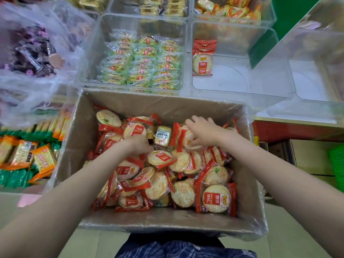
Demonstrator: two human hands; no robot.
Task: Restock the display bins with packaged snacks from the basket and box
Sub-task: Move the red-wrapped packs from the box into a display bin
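We are gripping rice-cracker packets [188, 138] with our right hand [202, 130] inside the box [167, 105]; our left hand [138, 145], beside it, is blurred, so its grip is unclear.

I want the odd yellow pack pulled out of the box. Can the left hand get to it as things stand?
Probably yes. The yellow pack lies on top of the pile, uncovered, just beside the left hand, with nothing between them.

Pale tiled floor [89, 244] below, a green panel [290, 13] upper right, even indoor light
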